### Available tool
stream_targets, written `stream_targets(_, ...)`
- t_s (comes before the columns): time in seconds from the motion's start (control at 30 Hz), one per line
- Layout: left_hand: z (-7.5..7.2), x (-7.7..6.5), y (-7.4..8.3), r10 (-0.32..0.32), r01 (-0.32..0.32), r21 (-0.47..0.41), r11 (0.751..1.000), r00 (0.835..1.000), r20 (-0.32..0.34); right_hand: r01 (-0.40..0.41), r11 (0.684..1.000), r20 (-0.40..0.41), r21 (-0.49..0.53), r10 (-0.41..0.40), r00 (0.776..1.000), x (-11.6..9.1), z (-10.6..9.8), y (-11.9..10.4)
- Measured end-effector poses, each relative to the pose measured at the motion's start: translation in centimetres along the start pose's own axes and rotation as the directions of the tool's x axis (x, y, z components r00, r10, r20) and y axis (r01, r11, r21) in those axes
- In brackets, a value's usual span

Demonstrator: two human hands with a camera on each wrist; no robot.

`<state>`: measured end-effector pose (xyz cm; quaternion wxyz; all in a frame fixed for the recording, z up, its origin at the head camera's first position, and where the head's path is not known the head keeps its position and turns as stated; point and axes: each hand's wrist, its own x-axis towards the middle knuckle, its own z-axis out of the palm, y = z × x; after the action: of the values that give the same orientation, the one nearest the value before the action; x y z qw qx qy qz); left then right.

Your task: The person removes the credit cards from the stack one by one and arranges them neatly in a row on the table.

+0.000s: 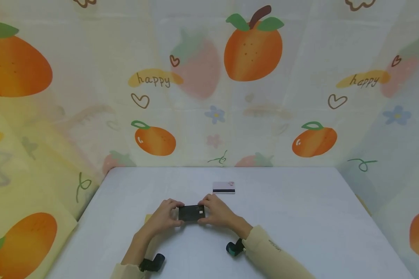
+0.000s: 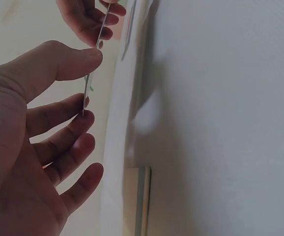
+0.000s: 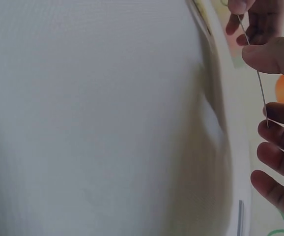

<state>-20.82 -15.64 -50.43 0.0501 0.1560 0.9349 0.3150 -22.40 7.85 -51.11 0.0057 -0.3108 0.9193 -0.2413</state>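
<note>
A black card (image 1: 188, 213) with a small pale chip at its right end is held up over the table between both hands. My left hand (image 1: 163, 217) pinches its left end between thumb and fingers. At the right end, the thumb and fingers of my right hand (image 1: 219, 212) pinch it the same way. Both wrist views show the card edge-on, as a thin line, with the lower fingers spread below it. A pale card (image 1: 224, 188) with a dark stripe lies on the table just beyond the right hand.
Beside the left hand sits a yellowish flat thing (image 1: 148, 218), mostly hidden by the hand and forearm; the left wrist view shows a layered edge (image 2: 143, 201) low down. The white table (image 1: 293, 217) meets a fruit-print cloth (image 1: 195, 128) at the back.
</note>
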Motion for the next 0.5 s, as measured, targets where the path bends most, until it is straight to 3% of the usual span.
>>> stream_targets(0.5, 0.1, -0.7, -1.8, -0.007, 0.008, 0.084, 0.996, 1.000, -0.007, -0.057, 0.997, 0.056, -0.058, 0.060, 0.997, 1.1, 2.0, -1.3)
